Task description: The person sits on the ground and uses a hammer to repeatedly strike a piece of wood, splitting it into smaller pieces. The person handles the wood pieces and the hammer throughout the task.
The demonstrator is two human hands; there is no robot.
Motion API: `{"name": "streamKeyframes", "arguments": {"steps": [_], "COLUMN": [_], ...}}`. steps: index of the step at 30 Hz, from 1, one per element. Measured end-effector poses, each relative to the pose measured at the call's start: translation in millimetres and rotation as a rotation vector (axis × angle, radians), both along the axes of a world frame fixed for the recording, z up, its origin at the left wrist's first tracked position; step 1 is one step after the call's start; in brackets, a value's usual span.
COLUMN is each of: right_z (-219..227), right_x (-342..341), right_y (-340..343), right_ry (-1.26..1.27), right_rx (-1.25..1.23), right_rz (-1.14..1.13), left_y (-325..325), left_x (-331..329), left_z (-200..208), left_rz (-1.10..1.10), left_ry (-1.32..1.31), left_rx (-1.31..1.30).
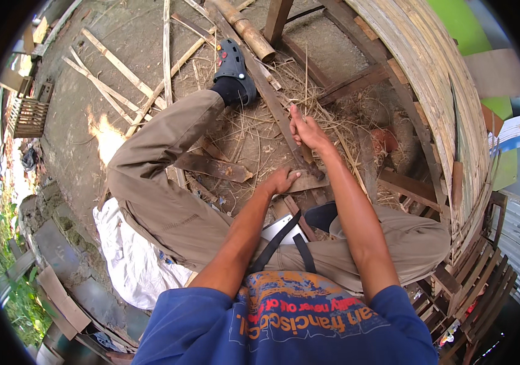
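The right hand (306, 129) is clamped around a dark blade handle (308, 159), perhaps a machete, over a long bamboo strip (266, 91) running far-left. Just near-left, the left hand (282, 180) presses flat, fingers together, on a wooden block (306, 181).

Far ahead I see a dark clog (233, 64) on the dirt, with a thick bamboo pole (249, 30) just beyond it to the right. Thin bamboo strips (114, 79) lie scattered far left, and a small slatted wooden crate (29, 115) sits at the left edge. A crumpled white sack (127, 258) lies near on the left. A large curved wall of woven bamboo slats (430, 67) fills the right side, with wooden slatted frames (472, 280) stacked near right.
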State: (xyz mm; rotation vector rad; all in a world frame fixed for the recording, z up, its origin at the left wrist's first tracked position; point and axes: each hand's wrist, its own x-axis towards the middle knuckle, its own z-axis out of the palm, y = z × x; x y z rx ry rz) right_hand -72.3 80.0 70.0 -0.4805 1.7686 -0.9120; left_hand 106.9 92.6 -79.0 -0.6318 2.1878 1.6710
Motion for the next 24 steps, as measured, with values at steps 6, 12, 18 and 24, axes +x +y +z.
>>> {"name": "streamKeyframes", "arguments": {"steps": [6,12,18,24], "right_z": [-13,-19,-13,19], "right_x": [-8,-15,-19,-44], "right_y": [-27,-60,-43,-30], "right_ry": [0.055,0.230,0.180,0.240], "right_rx": [0.144,0.294,0.365,0.249], "right_rz": [-0.130,-0.172,-0.228,-0.330], "left_y": [-17,-29,-44,-39], "left_x": [-15,3,2,6], "left_z": [28,19,24,0], "left_rz": [-0.178,-0.255,-0.222,-0.187], "left_ry": [-0.329,-0.126,-0.351,-0.117], "left_rx": [0.255,-0.048,0.320,0.097]}}
